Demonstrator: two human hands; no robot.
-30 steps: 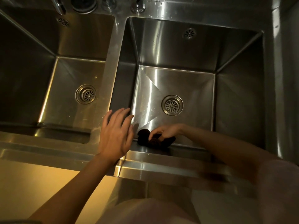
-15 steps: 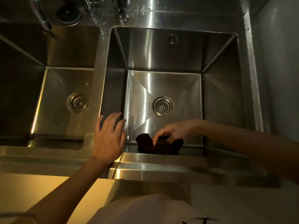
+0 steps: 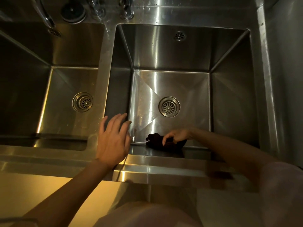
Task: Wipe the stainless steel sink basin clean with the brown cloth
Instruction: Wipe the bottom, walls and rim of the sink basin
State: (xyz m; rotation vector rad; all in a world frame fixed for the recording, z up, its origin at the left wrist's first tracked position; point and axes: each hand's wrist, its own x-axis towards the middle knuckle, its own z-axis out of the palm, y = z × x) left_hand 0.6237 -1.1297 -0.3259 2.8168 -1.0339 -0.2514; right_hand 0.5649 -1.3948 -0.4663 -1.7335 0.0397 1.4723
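Brown cloth (image 3: pixel 158 141), bunched at the near edge of the right-hand stainless steel sink basin (image 3: pixel 180 82), where floor meets front wall. Pinched under the curled fingers of the right hand (image 3: pixel 177 135), arm reaching down and across from the right. Left hand (image 3: pixel 113 141) hovering open, fingers spread, above the divider (image 3: pixel 102 76) between the two basins, well left of the cloth. Drain (image 3: pixel 169 106) just beyond.
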